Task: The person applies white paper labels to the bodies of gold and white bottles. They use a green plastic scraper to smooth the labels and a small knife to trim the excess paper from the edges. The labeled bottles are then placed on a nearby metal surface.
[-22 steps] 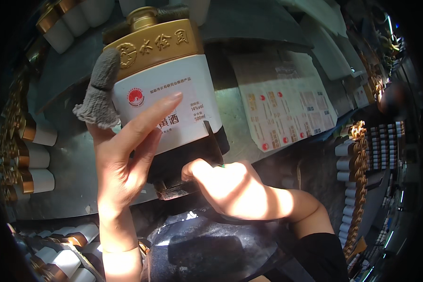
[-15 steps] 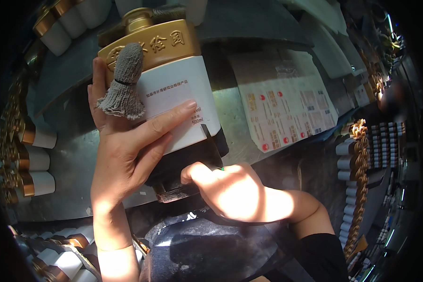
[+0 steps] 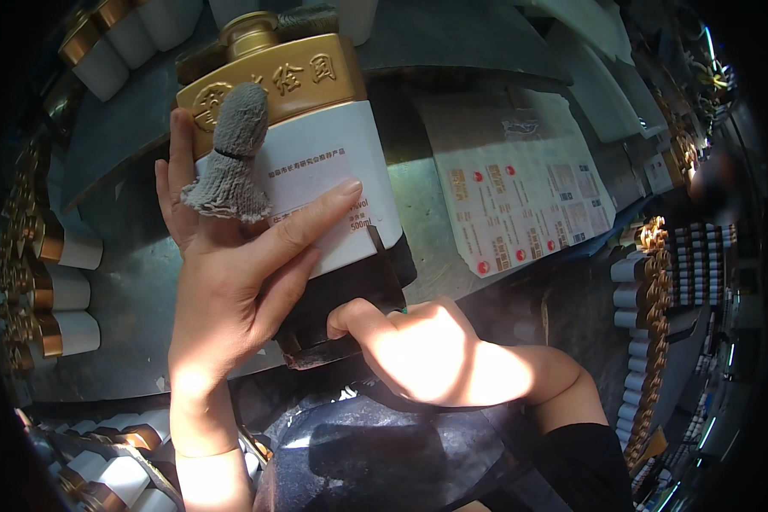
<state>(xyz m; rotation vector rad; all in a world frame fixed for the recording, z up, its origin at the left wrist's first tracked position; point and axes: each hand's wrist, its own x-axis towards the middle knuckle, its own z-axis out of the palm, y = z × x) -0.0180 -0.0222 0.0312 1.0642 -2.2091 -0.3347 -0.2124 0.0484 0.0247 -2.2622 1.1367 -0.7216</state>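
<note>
A flat white bottle (image 3: pixel 316 179) with a raised gold shoulder (image 3: pixel 286 77) and gold neck lies in front of me, label side up. My left hand (image 3: pixel 239 264) rests on it, fingers stretched and spread. One finger wears a grey knitted finger cover (image 3: pixel 241 128); another finger lies across the printed label. The outer fingers lie along the bottle's left edge. My right hand (image 3: pixel 431 350) is closed at the bottle's lower right corner. From it a thin dark blade (image 3: pixel 390 269) runs up to the bottle's lower edge; its handle is hidden in the hand, apart from a green bit.
Under the bottle is a dark block (image 3: pixel 324 294) on a metal table (image 3: pixel 128 299). To the right lies a sheet of printed labels (image 3: pixel 520 205). White bottles with gold tops (image 3: pixel 68 286) line the left side, and rows of similar bottles (image 3: pixel 700 264) stand at right.
The covered finger and the rest of my left hand have shifted slightly down and right on the bottle, uncovering a bit more gold shoulder. My right hand and the blade have barely moved.
</note>
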